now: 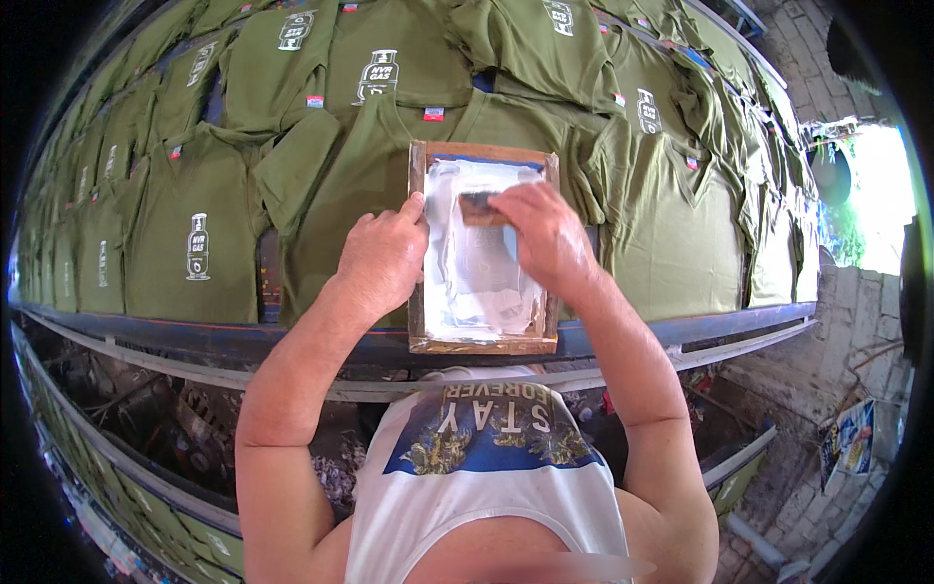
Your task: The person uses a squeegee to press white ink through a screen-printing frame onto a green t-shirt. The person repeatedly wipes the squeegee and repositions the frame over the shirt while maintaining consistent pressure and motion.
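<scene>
A wooden-framed printing screen [416, 292] lies on an olive-green T-shirt [331, 219] spread on the long table. White ink [446, 282] coats much of its mesh. My left hand [384, 251] is closed on the frame's left side, the thumb along its edge. In my right hand [547, 229] is a squeegee [479, 208] with a brown, ink-smeared body, held against the mesh in the upper half of the screen. My right fingers are slightly blurred and wrap its right end. The shirt under the frame is hidden there.
Rows of olive T-shirts [156, 243] cover the table, several with a white cylinder-shaped print. A metal rail [233, 380] runs along the table's near edge, close to my body. Another shirt-covered table [126, 506] stands behind at lower left. Paving [778, 467] lies at right.
</scene>
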A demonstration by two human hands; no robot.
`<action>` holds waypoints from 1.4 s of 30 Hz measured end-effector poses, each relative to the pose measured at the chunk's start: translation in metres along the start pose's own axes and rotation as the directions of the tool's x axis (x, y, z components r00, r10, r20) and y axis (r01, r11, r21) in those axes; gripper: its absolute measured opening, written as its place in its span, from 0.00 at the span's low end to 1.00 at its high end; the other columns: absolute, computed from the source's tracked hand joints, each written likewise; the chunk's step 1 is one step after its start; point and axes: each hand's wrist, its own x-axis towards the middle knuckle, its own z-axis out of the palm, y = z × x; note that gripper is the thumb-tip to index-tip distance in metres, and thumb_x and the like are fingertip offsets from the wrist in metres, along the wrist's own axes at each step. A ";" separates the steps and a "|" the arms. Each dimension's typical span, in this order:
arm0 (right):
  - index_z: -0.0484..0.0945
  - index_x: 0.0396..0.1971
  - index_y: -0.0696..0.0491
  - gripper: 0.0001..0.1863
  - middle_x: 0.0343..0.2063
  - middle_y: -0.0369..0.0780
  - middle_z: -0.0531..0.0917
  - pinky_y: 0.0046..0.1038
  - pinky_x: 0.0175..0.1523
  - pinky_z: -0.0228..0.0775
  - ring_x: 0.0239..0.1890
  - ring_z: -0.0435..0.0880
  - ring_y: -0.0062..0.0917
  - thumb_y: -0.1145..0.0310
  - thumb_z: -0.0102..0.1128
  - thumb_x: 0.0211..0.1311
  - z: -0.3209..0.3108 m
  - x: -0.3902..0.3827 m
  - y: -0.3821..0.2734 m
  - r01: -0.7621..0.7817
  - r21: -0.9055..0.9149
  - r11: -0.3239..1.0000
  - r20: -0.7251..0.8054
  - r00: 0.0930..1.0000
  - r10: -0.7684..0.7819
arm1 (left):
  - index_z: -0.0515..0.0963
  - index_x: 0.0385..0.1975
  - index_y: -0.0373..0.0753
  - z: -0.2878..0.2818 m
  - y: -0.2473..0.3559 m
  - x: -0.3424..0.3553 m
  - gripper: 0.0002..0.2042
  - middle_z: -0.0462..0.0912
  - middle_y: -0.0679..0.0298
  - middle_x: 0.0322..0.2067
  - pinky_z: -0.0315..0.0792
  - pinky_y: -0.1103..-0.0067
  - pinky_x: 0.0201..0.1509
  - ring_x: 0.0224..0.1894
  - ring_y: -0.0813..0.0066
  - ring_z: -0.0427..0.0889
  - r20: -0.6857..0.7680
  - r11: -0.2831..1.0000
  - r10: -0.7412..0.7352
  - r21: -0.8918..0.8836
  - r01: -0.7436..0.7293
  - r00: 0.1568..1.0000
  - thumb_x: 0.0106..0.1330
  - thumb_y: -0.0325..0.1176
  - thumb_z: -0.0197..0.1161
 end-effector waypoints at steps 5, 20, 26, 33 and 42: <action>0.92 0.55 0.57 0.23 0.53 0.47 0.91 0.46 0.70 0.81 0.61 0.88 0.49 0.84 0.61 0.61 0.005 0.034 0.022 -0.037 -0.027 0.999 -0.039 0.999 0.036 | 0.88 0.55 0.30 0.000 -0.002 -0.003 0.27 0.81 0.48 0.74 0.85 0.57 0.64 0.59 0.53 0.92 -0.045 1.000 0.022 -0.011 -0.022 0.999 0.56 0.32 0.88; 0.91 0.56 0.57 0.22 0.49 0.48 0.91 0.47 0.64 0.85 0.55 0.91 0.47 0.82 0.64 0.63 -0.011 -0.045 -0.040 -0.034 0.099 0.995 0.208 0.978 0.013 | 0.87 0.58 0.36 -0.005 -0.011 -0.001 0.29 0.83 0.56 0.71 0.84 0.56 0.68 0.61 0.49 0.91 -0.075 0.996 0.049 -0.065 -0.054 0.996 0.55 0.34 0.89; 0.90 0.57 0.56 0.25 0.54 0.45 0.88 0.46 0.65 0.84 0.57 0.87 0.46 0.82 0.69 0.57 -0.010 -0.099 -0.082 -0.037 0.127 0.991 0.280 0.960 0.000 | 0.87 0.60 0.38 -0.006 -0.026 0.022 0.29 0.85 0.57 0.68 0.81 0.59 0.74 0.68 0.54 0.85 -0.151 0.995 0.096 -0.024 -0.101 0.984 0.57 0.33 0.88; 0.88 0.55 0.58 0.17 0.47 0.51 0.90 0.52 0.64 0.81 0.57 0.88 0.52 0.80 0.66 0.68 -0.030 -0.046 -0.024 -0.024 0.204 0.979 0.388 0.920 -0.058 | 0.81 0.78 0.51 -0.035 -0.038 0.081 0.45 0.75 0.58 0.82 0.74 0.54 0.83 0.80 0.52 0.75 -0.045 0.989 0.099 0.113 -0.093 0.994 0.55 0.33 0.91; 0.91 0.55 0.55 0.19 0.49 0.50 0.91 0.50 0.66 0.81 0.58 0.88 0.52 0.81 0.65 0.66 -0.014 0.044 0.038 -0.083 0.054 0.995 0.085 0.993 0.079 | 0.83 0.75 0.51 -0.037 -0.043 0.099 0.42 0.83 0.62 0.68 0.76 0.54 0.80 0.74 0.55 0.81 0.101 0.989 0.095 0.103 -0.106 0.990 0.56 0.38 0.91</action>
